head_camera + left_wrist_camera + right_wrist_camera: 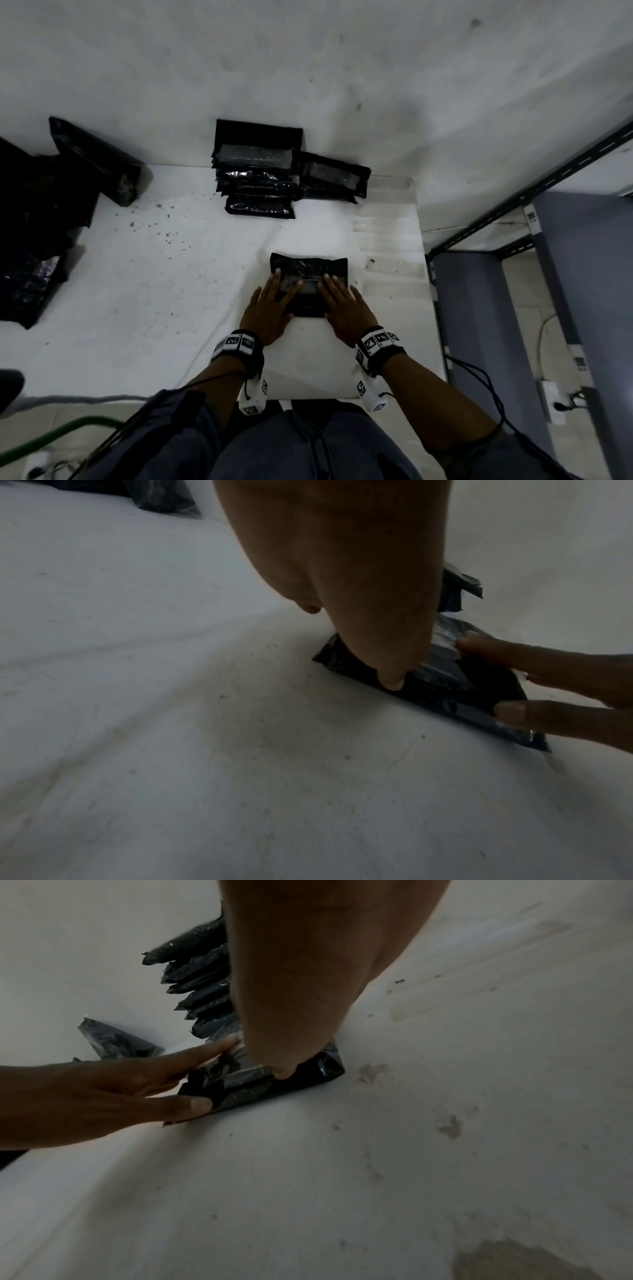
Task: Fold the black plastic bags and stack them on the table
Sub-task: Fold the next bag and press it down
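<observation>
A folded black plastic bag (308, 270) lies flat on the white table (171, 291), near its front right. My left hand (270, 305) presses on the bag's left half with straight fingers. My right hand (342, 305) presses on its right half the same way. In the left wrist view my left fingers (390, 674) touch the bag (445, 685) at its near edge, with the right hand's fingers (548, 718) beside them. The right wrist view shows the bag (260, 1085) under both hands. A stack of folded black bags (257, 178) stands at the table's back, against the wall.
A second folded pile (334, 178) leans beside the stack. Loose unfolded black bags (37, 212) lie heaped at the table's left. A metal shelf frame (513, 205) and grey panels stand right of the table. Cables run across the floor.
</observation>
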